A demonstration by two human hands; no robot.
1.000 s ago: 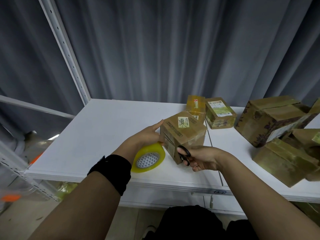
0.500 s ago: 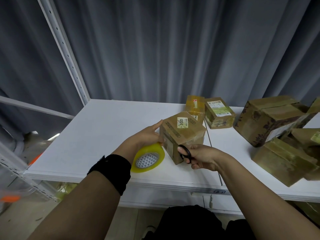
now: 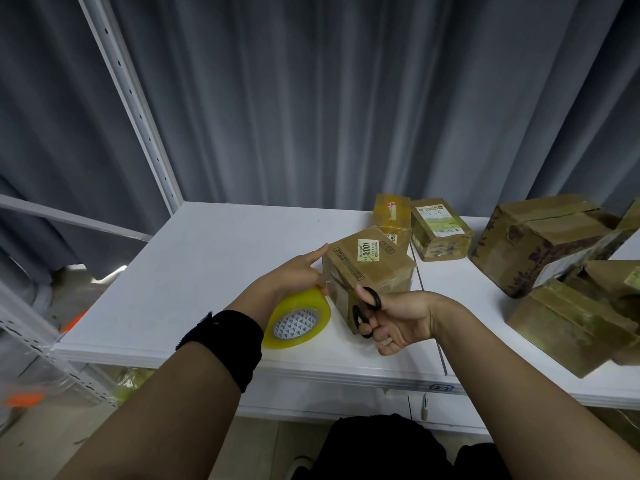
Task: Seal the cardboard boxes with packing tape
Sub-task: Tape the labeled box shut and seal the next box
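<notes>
One white table (image 3: 194, 271). Several taped boxes (image 3: 540, 237), piled at its right end. One box (image 3: 370, 268), labelled 2001, near the front edge, between both hands. One yellow tape roll (image 3: 298, 320), just left of the box, gripped by the left hand (image 3: 294, 271), forefinger straight, touching the box's top corner. One black scissors (image 3: 372, 299), right hand (image 3: 398, 317) fingers curled through the loops, against the box's near face.

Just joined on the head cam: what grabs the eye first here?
A bright yellow tape roll, gripped by the left hand at the white shelf's front edge, stands out first. Right beside it, the right hand holds black scissors at the near side of a small box labelled 2001. Bigger taped boxes crowd the shelf's right end.
</notes>
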